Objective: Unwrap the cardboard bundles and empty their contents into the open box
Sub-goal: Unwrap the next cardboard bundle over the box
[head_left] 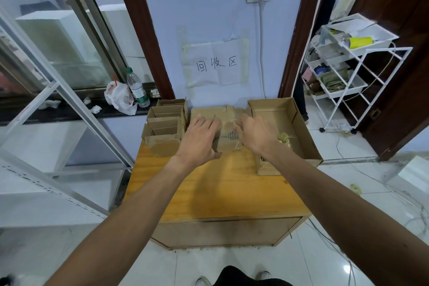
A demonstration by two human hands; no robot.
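- Wooden table (220, 193): yellow-brown top standing against a pale blue wall; it carries all the cardboard items
- Cardboard bundle (226, 123): flat, wrapped in clear film, lying at the back centre of the table between the small boxes and the open box; handwriting on its top is partly covered by the hands
- Left hand (199, 139): palm down on the left part of the bundle, fingers spread and extended, thumb at the bundle's near edge; it rests on the bundle and is not closed around it
- Right hand (253, 134): palm down on the right part of the bundle, fingers loosely curved against the film; whether they pinch the film cannot be told
- Open box (299, 123): shallow cardboard tray at the table's right rear corner, just beside the bundle; inside, near its front left, lies a small clump of yellowish material (283, 139), and the rest of its floor is bare cardboard
- Small open boxes (166, 121): a row of cardboard cartons at the left rear of the table, flaps up, with cardboard dividers visible inside; any further contents cannot be made out
- Paper sign (217, 65): handwritten sheet taped to the wall above the bundle
- Wire rack (348, 72): white, at far right, its trays holding assorted items, among them a yellow cylinder (361, 42)
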